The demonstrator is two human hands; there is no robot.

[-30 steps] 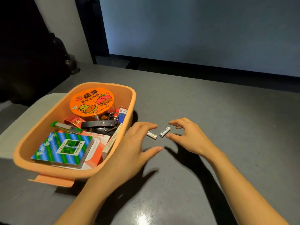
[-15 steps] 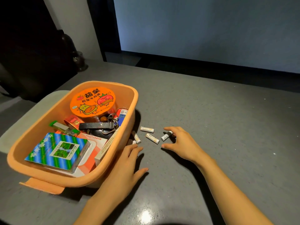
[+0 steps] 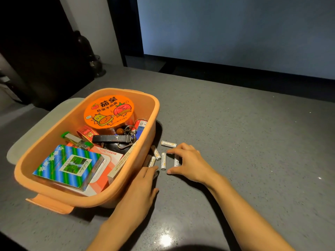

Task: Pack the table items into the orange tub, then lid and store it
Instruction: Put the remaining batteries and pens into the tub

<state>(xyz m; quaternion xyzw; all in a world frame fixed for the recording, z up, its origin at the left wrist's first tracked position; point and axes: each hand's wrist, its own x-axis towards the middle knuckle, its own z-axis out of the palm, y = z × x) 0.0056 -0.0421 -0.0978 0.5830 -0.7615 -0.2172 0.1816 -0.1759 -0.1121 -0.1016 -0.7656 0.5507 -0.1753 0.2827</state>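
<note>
Head view: your tub (image 3: 137, 178) on the table (image 3: 253, 142) is mostly packed. Loose batteries (image 3: 163, 161) lie beside it, between your hands. Your right hand (image 3: 188, 163) spreads open over them; your left hand (image 3: 139, 194) rests flat, holding nothing. Batteries, lid (image 3: 36, 127) and storing remain.

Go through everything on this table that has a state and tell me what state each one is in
Orange plastic tub: open, no lid on, packed with items.
Pale grey lid: off, lying flat under the tub.
White AA batteries: loose on the table beside the tub, not yet packed.
Right hand: grip open, fingers spread over the batteries.
Left hand: flat beside the tub, holding nothing visible.
</note>
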